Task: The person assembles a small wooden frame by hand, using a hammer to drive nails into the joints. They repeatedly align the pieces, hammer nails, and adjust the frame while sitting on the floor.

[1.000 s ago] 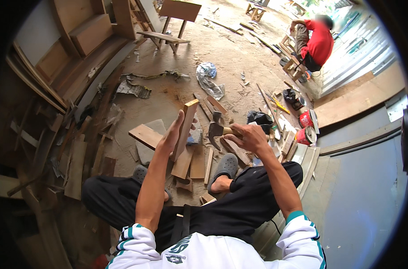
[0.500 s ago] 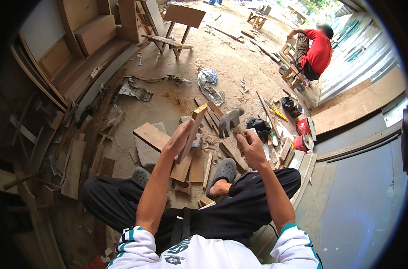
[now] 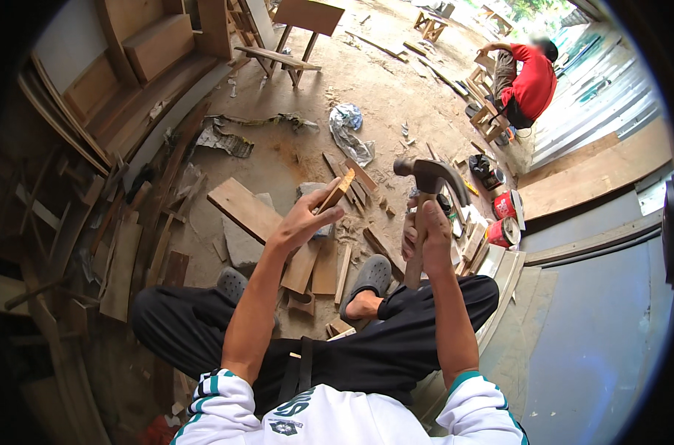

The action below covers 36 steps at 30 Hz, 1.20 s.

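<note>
My left hand (image 3: 304,221) grips a short wooden piece (image 3: 340,190), its pale cut end facing up and away from me. To its right, my right hand (image 3: 435,236) is wrapped round the wooden handle of a claw hammer (image 3: 429,176). The hammer stands upright with its metal head above my fist, apart from the wooden piece. Left of my left hand, a wider board (image 3: 242,208) lies tilted over a grey stone block (image 3: 242,246). Short wood offcuts (image 3: 325,271) lie on the ground between my feet.
Scrap wood (image 3: 122,267) and cabinet frames (image 3: 159,48) line the left. Red cans (image 3: 504,231) and a blue-grey panel (image 3: 596,319) are on the right. A small wooden chair (image 3: 281,58) stands ahead. A person in a red shirt (image 3: 530,83) sits at the far right.
My right hand has turned the hammer upright and moved its head up and to the right. My left hand has tilted the wooden piece and shifted it slightly.
</note>
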Motion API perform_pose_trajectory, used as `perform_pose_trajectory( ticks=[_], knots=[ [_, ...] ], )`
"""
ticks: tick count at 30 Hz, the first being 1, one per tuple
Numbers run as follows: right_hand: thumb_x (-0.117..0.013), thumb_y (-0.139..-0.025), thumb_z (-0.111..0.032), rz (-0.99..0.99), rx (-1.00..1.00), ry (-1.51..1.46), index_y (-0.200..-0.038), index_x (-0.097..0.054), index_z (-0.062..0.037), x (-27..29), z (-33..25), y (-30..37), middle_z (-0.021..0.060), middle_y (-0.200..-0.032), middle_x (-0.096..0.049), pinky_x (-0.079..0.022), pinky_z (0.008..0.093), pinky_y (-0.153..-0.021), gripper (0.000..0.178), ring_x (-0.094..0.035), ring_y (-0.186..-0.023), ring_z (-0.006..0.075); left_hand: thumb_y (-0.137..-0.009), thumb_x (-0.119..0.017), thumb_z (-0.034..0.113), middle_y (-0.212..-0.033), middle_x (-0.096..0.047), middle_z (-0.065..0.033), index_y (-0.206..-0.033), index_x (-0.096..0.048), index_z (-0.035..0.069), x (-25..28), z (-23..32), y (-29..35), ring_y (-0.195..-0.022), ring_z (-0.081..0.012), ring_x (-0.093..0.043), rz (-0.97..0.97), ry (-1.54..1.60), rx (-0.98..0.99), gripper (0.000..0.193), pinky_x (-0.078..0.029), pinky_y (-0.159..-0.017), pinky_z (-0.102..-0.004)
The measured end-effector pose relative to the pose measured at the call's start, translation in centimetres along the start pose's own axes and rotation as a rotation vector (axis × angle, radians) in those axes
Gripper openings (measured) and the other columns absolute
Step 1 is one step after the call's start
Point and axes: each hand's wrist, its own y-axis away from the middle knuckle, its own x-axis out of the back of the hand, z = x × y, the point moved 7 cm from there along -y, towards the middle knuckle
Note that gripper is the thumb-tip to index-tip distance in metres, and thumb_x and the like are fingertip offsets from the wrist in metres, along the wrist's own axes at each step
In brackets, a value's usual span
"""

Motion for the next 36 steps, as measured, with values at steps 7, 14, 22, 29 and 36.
perform_pose_trajectory(
  ticks=[7, 14, 22, 29, 36],
  knots=[
    [-0.046, -0.102, -0.046, -0.054, -0.283, 0.058, -0.109, -0.052, -0.0076, -1.5, 2.8, 0.9, -0.0003, -0.059, -0.044, -0.038, 0.0284, -0.036, 0.039, -0.042, -0.038, 0.0125, -0.078, -0.072, 0.060, -0.110, -0.055, -0.0054, -0.146, -0.043, 0.003, -0.1, 0.6, 0.5, -0.105, -0.0165, -0.049, -0.007, -0.012, 0.001, 0.094, -0.040, -0.093, -0.0306],
    [-0.043, -0.099, -0.058, 0.054, -0.246, -0.107, -0.111, -0.051, -0.0128, 0.1, 1.7, 1.1, -0.0038, -0.056, -0.037, -0.034, 0.0286, -0.034, 0.048, -0.039, -0.036, 0.0109, -0.073, -0.067, 0.072, -0.100, -0.056, -0.0051, -0.112, -0.058, -0.002, 0.4, -0.1, 0.9, -0.094, -0.0151, -0.050, -0.008, 0.027, 0.027, 0.084, -0.039, -0.083, -0.0306],
    [-0.045, -0.102, -0.050, -0.118, -0.452, 0.017, -0.110, -0.054, -0.0089, -2.3, 5.2, 2.7, -0.0020, -0.060, -0.045, -0.037, 0.0268, -0.037, 0.043, -0.042, -0.040, 0.0101, -0.073, -0.066, 0.074, -0.099, -0.057, -0.0054, -0.115, -0.059, -0.002, -1.4, 2.4, 0.8, -0.093, -0.0146, -0.051, -0.064, 0.092, -0.003, 0.087, -0.041, -0.082, -0.0298],
    [-0.040, -0.100, -0.059, 0.054, -0.221, -0.117, -0.111, -0.049, -0.0117, 0.6, 1.3, 1.4, -0.0025, -0.055, -0.037, -0.036, 0.0287, -0.032, 0.050, -0.039, -0.035, 0.0111, -0.072, -0.064, 0.079, -0.098, -0.057, -0.0067, -0.117, -0.058, -0.004, 0.4, 0.5, 0.7, -0.092, -0.0145, -0.053, -0.042, 0.046, 0.023, 0.095, -0.043, -0.083, -0.0309],
    [-0.041, -0.101, -0.055, 0.042, -0.253, -0.192, -0.112, -0.051, -0.0082, -0.6, 2.1, 2.1, 0.0003, -0.059, -0.043, -0.038, 0.0290, -0.035, 0.049, -0.041, -0.036, 0.0123, -0.073, -0.079, 0.056, -0.108, -0.056, -0.0065, -0.135, -0.053, -0.003, -0.5, 1.0, 0.6, -0.099, -0.0172, -0.054, 0.003, 0.062, 0.083, 0.089, -0.043, -0.090, -0.0304]
  ],
)
